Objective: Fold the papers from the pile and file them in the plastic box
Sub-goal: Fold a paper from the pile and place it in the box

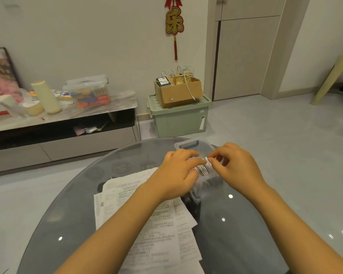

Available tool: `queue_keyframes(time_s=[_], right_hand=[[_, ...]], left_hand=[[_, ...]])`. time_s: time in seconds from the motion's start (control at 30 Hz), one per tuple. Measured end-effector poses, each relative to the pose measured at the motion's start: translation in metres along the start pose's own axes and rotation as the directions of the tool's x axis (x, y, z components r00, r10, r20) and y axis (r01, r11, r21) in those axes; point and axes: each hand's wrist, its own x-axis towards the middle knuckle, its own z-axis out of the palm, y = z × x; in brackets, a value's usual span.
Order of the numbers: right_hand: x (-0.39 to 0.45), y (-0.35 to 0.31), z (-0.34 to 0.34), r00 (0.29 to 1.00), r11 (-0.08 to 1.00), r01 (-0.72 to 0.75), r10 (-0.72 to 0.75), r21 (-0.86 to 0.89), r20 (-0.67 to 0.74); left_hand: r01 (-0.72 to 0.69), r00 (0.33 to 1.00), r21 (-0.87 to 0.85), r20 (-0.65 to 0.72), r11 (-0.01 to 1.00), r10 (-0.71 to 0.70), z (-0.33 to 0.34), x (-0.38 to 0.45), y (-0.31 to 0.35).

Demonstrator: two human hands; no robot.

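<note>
The task was partly done. A row of folded papers (204, 169) already stood filed in the clear plastic box (194, 144), at about 1 o'clock on the glass table (255, 224). The left hand (178, 171) and the right hand (235, 165) each pinched one folded paper above the row, fingertips nearly touching. A pile of unfolded papers (156, 224) remained at 7 o'clock of the box, so I judge that much folding was left.

Glossy glass table (246, 224); clear, smooth plastic box (188, 144) at twelve o'clock; matt, creased printed papers (158, 234) at seven.
</note>
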Motion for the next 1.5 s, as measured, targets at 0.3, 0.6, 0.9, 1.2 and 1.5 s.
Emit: queue_keyframes(time_s=[0.3, 0.6, 0.9, 1.2, 1.5], right_hand=[[-0.045, -0.041, 0.02, 0.969, 0.979, 0.17, -0.187, 0.114, 0.164], [-0.07, -0.051, 0.035, 0.849, 0.957, 0.264, -0.289, 0.119, 0.443], [-0.081, -0.049, 0.047, 0.653, 0.912, 0.378, -0.383, 0.157, 0.653], [-0.08, -0.05, 0.053, 0.62, 0.889, 0.438, -0.407, 0.135, 0.67], [-0.079, -0.051, 0.056, 0.673, 0.904, 0.382, -0.414, 0.191, 0.613]], left_hand=[[0.301, 0.95, 0.004, 0.082, 0.954, -0.3, 0.003, -0.107, 0.012], [0.39, 0.797, 0.168, 0.431, 0.905, -0.424, 0.018, -0.165, 0.005], [0.365, 0.81, 0.175, 0.423, 0.914, -0.405, 0.023, -0.16, 0.002], [0.389, 0.82, 0.122, 0.406, 0.913, -0.403, 0.015, -0.161, -0.002], [0.368, 0.853, 0.09, 0.364, 0.926, -0.374, 0.011, -0.161, -0.007]])
